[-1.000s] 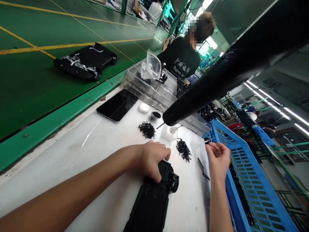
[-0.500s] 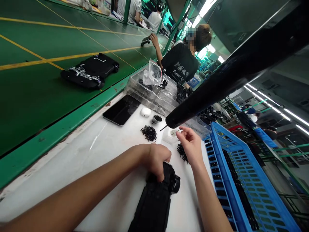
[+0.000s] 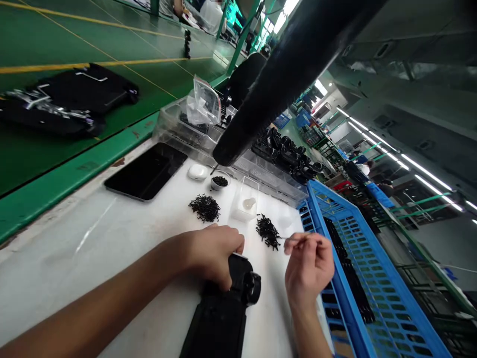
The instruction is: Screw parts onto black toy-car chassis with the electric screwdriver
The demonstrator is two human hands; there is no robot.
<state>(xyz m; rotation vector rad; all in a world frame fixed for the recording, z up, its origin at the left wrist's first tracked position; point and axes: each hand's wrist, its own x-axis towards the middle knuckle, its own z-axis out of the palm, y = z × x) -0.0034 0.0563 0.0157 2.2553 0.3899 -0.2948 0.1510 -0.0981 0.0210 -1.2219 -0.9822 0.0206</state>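
Blk part (image 3: 219,318) is held toward near edge of white worktop (image 3: 149,243), approx. midway btwn L & R edges, its near end cut off at bottom of view; can't be told if it's fully rested on surface. Its far end is grasped by L hand (image 3: 218,251), thumb laid on top, fingers wrapped round far edge. Round fitting (image 3: 254,288) is carried on its R side.

By R hand (image 3: 309,263), a bit blurred, thin stick (image 3: 282,238) is pinched btwn thumb & fingertips near R edge, its tip aimed at R screw pile (image 3: 267,232); contact can't be confirmed.

L screw pile (image 3: 204,208) is heaped farther out, nearer far edge. Beyond it, small bowl (image 3: 215,187) is filled w/ more screws. Clear box (image 3: 238,211) is set btwn the 2 piles, w/ pale lump inside. By L edge, dark tablet (image 3: 146,171) is laid flat; white case (image 3: 198,172) is placed btwn it & bowl. Far edge is lined by clear tray (image 3: 276,184), loaded w/ blk assemblies (image 3: 286,154). R edge is flanked by blue crate (image 3: 345,273), w/ dark strips inside.

Blk driver (image 3: 283,84) is hung overhead, bit pointed down toward bowl. Past L edge, larger blk unit (image 3: 85,92) is carried on green belt (image 3: 156,79).
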